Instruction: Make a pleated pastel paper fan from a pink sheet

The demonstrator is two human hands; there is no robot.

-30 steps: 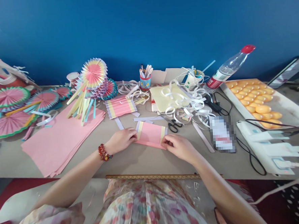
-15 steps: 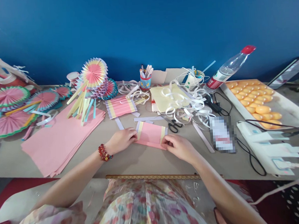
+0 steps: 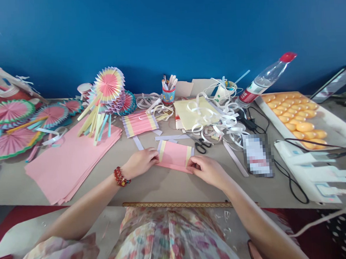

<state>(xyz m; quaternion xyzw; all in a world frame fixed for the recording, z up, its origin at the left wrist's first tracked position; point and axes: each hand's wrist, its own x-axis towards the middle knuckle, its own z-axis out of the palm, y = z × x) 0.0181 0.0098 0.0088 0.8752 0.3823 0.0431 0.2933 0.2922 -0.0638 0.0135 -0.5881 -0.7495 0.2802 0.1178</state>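
On the worktop [image 3: 159,189], left hand [image 3: 142,162] and right hand [image 3: 207,169] are pinching banded pink paper [image 3: 176,152] at its eight and four o'clock edges, presumably for evenness; a paper stack [image 3: 66,167] is lying at nine o'clock.

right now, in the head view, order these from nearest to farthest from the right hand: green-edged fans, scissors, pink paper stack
1. Scissors: just beyond the right hand.
2. Pink paper stack: left, past the left hand.
3. Green-edged fans: far left.
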